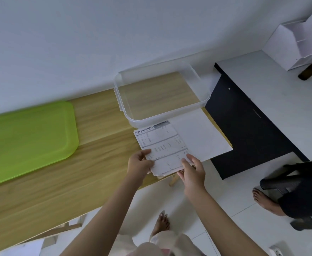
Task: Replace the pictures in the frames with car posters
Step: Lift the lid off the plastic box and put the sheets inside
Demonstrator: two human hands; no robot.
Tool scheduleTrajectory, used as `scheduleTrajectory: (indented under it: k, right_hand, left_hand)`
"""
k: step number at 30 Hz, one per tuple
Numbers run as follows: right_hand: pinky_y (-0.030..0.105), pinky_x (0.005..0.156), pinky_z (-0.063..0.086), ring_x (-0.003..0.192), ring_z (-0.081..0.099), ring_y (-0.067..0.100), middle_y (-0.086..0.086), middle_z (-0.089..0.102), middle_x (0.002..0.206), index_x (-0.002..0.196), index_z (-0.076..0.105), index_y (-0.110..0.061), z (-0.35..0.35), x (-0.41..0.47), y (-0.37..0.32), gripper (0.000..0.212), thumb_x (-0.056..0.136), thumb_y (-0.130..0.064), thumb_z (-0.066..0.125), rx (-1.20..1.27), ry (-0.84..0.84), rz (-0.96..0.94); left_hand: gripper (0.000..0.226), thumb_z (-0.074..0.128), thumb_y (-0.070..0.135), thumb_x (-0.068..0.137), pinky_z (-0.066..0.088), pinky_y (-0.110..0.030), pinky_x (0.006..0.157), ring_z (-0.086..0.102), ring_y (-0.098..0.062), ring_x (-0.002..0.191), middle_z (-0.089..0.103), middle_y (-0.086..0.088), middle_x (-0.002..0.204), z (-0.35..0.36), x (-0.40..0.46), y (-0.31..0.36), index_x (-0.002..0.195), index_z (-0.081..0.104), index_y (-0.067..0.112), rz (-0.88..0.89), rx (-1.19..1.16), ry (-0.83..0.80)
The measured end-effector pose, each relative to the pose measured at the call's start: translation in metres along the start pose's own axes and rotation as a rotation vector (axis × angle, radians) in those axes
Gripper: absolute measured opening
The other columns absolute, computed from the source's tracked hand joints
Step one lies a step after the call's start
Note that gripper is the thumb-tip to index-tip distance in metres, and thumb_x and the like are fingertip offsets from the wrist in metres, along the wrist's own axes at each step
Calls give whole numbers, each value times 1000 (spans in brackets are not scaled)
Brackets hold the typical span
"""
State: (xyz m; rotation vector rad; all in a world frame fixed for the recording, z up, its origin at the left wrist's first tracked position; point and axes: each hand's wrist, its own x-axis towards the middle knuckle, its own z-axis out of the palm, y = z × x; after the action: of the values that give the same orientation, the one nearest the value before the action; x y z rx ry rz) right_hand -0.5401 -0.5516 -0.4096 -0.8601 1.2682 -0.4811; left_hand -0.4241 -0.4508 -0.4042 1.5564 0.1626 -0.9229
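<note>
A printed sheet headed "SPECIFICATION" [160, 143] lies on top of a thin stack of paper at the right end of the wooden table [99, 178]. My left hand [139, 164] pinches the stack's lower left edge, thumb on top. My right hand [193, 171] grips its lower right corner. A larger blank white sheet [201, 133] lies under and to the right of the stack, overhanging the table edge. No picture frame or car image is visible.
A clear plastic tub [161, 93] stands just behind the papers. A green plastic lid [27, 141] lies at the table's left. A black panel [247, 126] lies on the white floor to the right. Another person's foot [266, 200] and a black chair are at the right.
</note>
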Motion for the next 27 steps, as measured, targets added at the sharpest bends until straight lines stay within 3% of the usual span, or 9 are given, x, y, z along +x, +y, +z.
scheduleTrajectory:
  k: [2, 5, 11, 14, 17, 19, 22, 24, 27]
  right_hand:
    - [35, 81, 57, 99, 61, 19, 2, 57, 113, 117, 60, -16, -7, 1, -5, 30, 89, -5, 60, 23, 8, -41]
    - [35, 84, 56, 105, 60, 20, 3, 59, 117, 117, 60, -19, -20, -2, -8, 34, 88, -1, 57, -59, 73, -177]
    - [36, 83, 57, 111, 59, 17, 0, 60, 122, 120, 59, -20, -44, -19, -22, 38, 88, -1, 57, -121, 148, -475]
    - [23, 72, 58, 104, 62, 11, 0, 61, 119, 120, 59, -21, -42, -23, -44, 38, 88, -1, 59, -77, 118, -563]
    - [15, 65, 54, 94, 64, -3, -5, 62, 113, 122, 58, -18, -27, -22, -71, 42, 85, 1, 64, -9, 50, -586]
    - [17, 65, 56, 90, 66, 3, -9, 62, 108, 124, 58, -16, -9, -18, -87, 46, 82, 0, 67, -12, 17, -588]
    - [27, 66, 59, 77, 62, 29, -8, 66, 99, 125, 58, -17, 28, -2, -102, 49, 80, -6, 72, -94, 5, -590]
    - [32, 66, 60, 58, 56, 26, 7, 68, 92, 126, 57, -19, 57, 16, -108, 51, 79, -11, 73, -152, -28, -570]
    - [40, 75, 59, 77, 63, 17, 14, 67, 95, 123, 58, -20, 92, 43, -113, 49, 77, -10, 74, -203, -62, -506]
  left_hand:
    - [42, 52, -17, 80, 51, -22, 53, 61, -26, 93, 57, -9, 117, 2, -7, -1, 117, 56, 3, -7, -19, -43]
    - [44, 51, -17, 80, 54, -27, 63, 62, -25, 96, 55, -8, 122, 9, -14, -2, 117, 57, 7, 6, -18, -107]
    - [49, 50, -16, 82, 58, -31, 70, 66, -20, 86, 62, 0, 106, 35, -37, 11, 120, 55, 14, 115, 30, -214]
    - [50, 51, -14, 82, 56, -44, 83, 63, -28, 91, 64, -6, 111, 41, -40, 28, 120, 56, 18, 216, 30, -224]
    - [50, 52, -14, 82, 58, -34, 76, 66, -21, 88, 64, -4, 112, 37, -34, 52, 120, 56, 18, 292, -2, -216]
    - [50, 51, -15, 83, 56, -25, 69, 67, -13, 83, 65, 0, 110, 29, -27, 72, 122, 55, 17, 338, -12, -196]
    - [50, 51, -13, 83, 57, -31, 73, 65, -16, 84, 64, 4, 103, 14, -6, 101, 124, 54, 17, 370, 32, -133]
    - [51, 52, -12, 83, 56, -28, 70, 64, -14, 87, 60, 5, 105, 3, 15, 120, 125, 54, 16, 365, 56, -94]
    - [51, 51, -14, 82, 54, -24, 69, 60, -9, 87, 56, 5, 106, -6, 45, 143, 126, 53, 11, 335, 100, -44]
